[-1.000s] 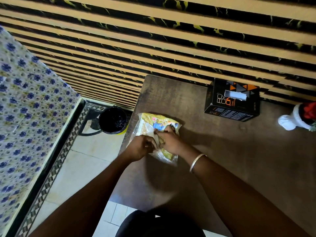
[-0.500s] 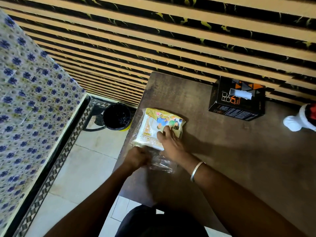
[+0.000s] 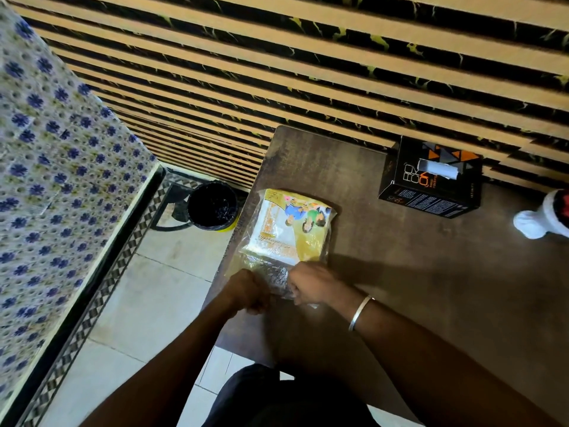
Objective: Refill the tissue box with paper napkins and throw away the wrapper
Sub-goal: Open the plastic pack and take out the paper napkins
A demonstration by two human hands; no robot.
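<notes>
Fists of left hand and right hand hide wrapper edge.

We see the yellow napkin pack lying flat, sealed; the black tissue box stands beyond.

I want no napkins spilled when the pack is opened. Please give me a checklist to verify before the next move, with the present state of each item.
1. Both hands grip the wrapper's near end: ok. Left hand and right hand pinch the clear plastic of the napkin pack.
2. Pack supported: ok, it lies flat on the table, though close to the left edge.
3. Wrapper already open: cannot tell, the hands hide the seam.
4. Tissue box ready: ok for reach, upright by the wall; how full it is, cannot tell.
5. Bin for the wrapper: ok, open on the floor left of the table.
</notes>
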